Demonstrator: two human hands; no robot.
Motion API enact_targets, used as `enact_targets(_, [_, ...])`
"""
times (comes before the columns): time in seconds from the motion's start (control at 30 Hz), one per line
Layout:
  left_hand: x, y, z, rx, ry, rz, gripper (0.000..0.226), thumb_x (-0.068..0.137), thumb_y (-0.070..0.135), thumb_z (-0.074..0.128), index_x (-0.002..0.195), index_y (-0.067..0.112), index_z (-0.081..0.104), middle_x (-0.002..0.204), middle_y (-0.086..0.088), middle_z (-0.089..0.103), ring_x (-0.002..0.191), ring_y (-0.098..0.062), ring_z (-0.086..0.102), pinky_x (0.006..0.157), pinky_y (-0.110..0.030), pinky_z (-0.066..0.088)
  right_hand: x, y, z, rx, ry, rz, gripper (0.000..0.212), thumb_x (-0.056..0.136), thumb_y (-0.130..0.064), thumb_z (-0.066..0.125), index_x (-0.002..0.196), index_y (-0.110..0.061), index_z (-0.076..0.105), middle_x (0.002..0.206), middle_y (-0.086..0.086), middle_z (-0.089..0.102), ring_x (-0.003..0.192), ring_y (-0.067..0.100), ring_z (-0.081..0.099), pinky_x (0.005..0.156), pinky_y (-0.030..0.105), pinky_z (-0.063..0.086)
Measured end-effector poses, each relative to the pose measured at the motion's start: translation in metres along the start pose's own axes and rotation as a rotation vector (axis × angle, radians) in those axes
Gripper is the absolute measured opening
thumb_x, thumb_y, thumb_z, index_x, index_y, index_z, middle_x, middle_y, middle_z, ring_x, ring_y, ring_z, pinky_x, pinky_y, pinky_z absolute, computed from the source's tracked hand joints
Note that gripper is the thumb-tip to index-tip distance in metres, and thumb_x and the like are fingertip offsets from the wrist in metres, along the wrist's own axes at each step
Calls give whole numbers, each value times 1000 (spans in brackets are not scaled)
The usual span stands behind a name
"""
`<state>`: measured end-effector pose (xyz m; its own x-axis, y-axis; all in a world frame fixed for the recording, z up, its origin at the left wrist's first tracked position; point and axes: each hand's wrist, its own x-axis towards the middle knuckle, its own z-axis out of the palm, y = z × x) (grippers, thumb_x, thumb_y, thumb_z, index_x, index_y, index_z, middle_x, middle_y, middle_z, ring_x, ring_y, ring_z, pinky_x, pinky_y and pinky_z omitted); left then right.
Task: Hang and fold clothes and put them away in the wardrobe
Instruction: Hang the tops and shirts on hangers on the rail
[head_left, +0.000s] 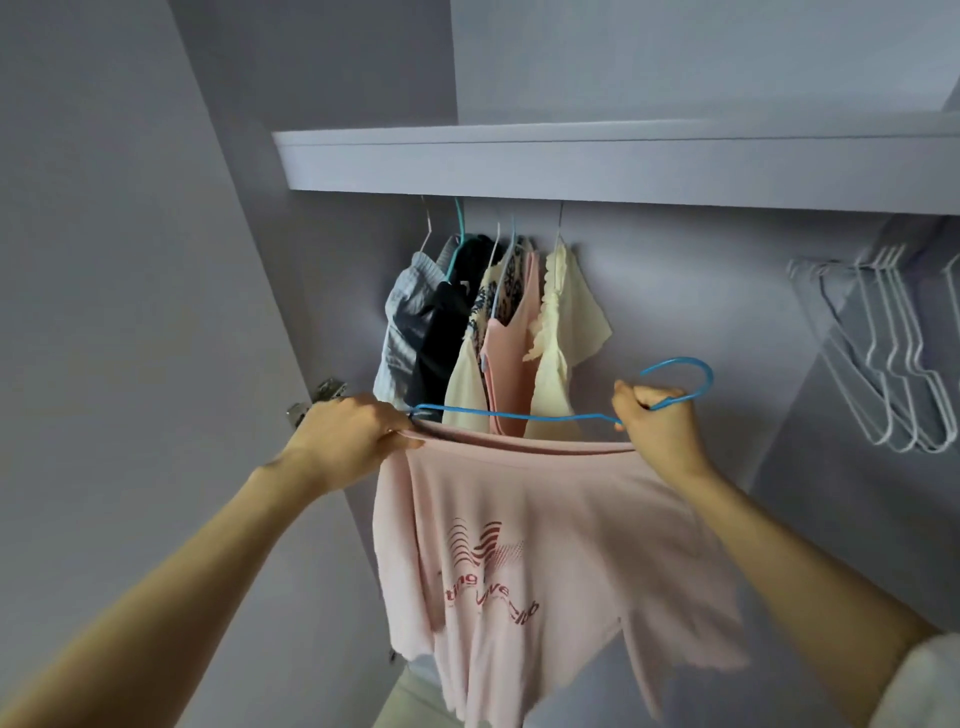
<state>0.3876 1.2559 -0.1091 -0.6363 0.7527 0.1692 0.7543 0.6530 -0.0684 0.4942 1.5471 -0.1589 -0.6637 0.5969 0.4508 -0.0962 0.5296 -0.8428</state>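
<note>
While the left hand pinches the pink T-shirt together with the end of the blue hanger, the right hand is closed around the hanger's neck, below and in front of the hanging clothes. To do this step well, I think the shirt should sit evenly on both shoulders before the hook goes up, to the right of the hanging clothes, where space is free. White empty hangers hang far right of them. The shelf hides the rail, and the shirt's print is partly unreadable.
</note>
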Motion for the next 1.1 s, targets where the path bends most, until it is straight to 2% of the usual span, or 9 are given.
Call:
enact_targets(0.2, [7,-8,-10,-30,45,-72,27,90,49,51,112,40,64,109,10,65,106,-18,56,77,-26,40,1,4,0,-113,-96,-26,53,91,-12,54,47,-19,25,36,-7,23,38,-2,52,55,39,45])
enact_targets(0.3, [8,-2,-9,-62,98,-40,25,87,46,57,107,36,68,104,10,67,101,-19,59,73,-25,37,-1,-6,4,-337,-128,-79,51,91,-23,53,47,-9,30,38,2,39,54,26,61,54,32,37])
enact_targets(0.43, [12,18,-11,-253,210,124,16,83,41,66,96,35,73,91,10,70,84,-18,64,67,-28,46,-3,-26,21,-447,-271,-144,52,91,-30,53,49,-9,29,48,12,47,51,26,42,54,31,37])
enact_targets(0.57, [13,31,-3,-402,106,139,16,83,41,65,97,38,71,94,16,68,82,-7,62,71,-29,50,6,-41,30,-115,-214,-64,55,91,-22,56,46,-10,26,44,-3,21,49,11,20,48,28,22])
enact_targets(0.67, [10,25,0,-478,132,76,17,83,32,67,98,24,72,92,7,69,79,-11,62,71,-28,47,14,-38,22,-103,-198,-29,53,91,-28,55,54,5,35,53,10,27,55,21,26,53,30,23])
enact_targets(0.8, [6,17,-3,-379,145,6,18,85,24,67,100,13,69,89,-1,67,84,-24,61,71,-29,43,13,-29,13,-150,-259,-19,52,89,-27,54,49,-10,26,40,-4,22,57,42,55,52,29,26])
enact_targets(0.9, [2,10,-5,-307,105,-40,21,85,29,66,101,16,69,87,1,65,85,-24,61,74,-33,46,7,-25,17,-265,-331,-14,53,90,-22,54,47,-15,25,34,-5,32,55,32,60,51,26,29])
enact_targets(0.97, [0,6,-5,-295,81,-53,20,86,29,65,102,17,68,80,6,59,82,-23,60,72,-32,45,2,-24,22,-312,-363,-18,54,90,-23,54,47,-15,23,37,-4,30,51,32,52,53,28,30])
enact_targets(1.1, [1,17,0,-454,84,-79,27,85,20,67,110,20,58,81,1,59,79,-22,57,74,-30,41,2,-37,34,-101,-294,30,54,93,-21,53,48,-21,23,44,-5,22,42,10,22,49,28,22])
